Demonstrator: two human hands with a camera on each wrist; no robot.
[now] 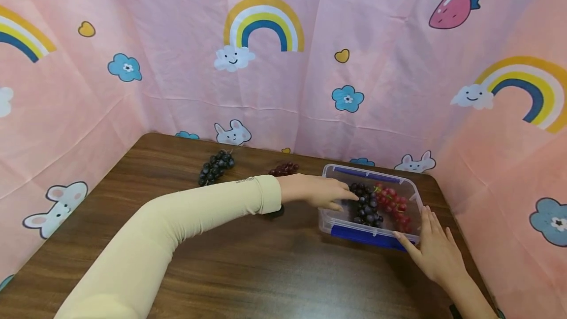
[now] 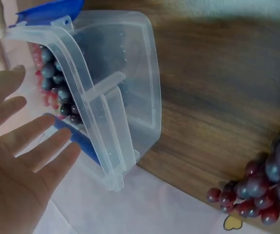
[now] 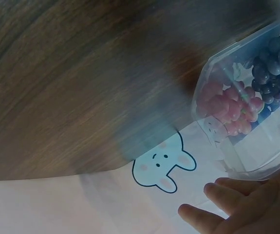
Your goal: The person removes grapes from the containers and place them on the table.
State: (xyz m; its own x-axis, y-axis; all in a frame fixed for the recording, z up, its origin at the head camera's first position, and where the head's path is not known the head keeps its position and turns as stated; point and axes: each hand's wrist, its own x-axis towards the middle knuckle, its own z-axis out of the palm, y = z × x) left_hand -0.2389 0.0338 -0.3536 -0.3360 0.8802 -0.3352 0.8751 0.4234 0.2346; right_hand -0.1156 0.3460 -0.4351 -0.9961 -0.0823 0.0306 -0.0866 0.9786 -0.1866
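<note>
A clear plastic box (image 1: 327,225) with blue clasps stands on the right of the table without a lid on it. Inside lie a bunch of black grapes (image 1: 368,206) and, to its right, a bunch of red grapes (image 1: 392,201). My left hand (image 1: 321,192) reaches over the box's left side, its fingers spread and holding nothing; the left wrist view shows the bare palm (image 2: 13,175). At the box's front right corner is my right hand (image 1: 438,250), thumb by the front rim and fingers extended along the right side.
On the wooden table (image 1: 248,270), a bunch of black grapes (image 1: 216,166) lies at the back left. A dark red bunch (image 1: 285,168) is partly hidden behind my left forearm. Patterned pink cloth (image 1: 186,87) encloses the table's back and sides.
</note>
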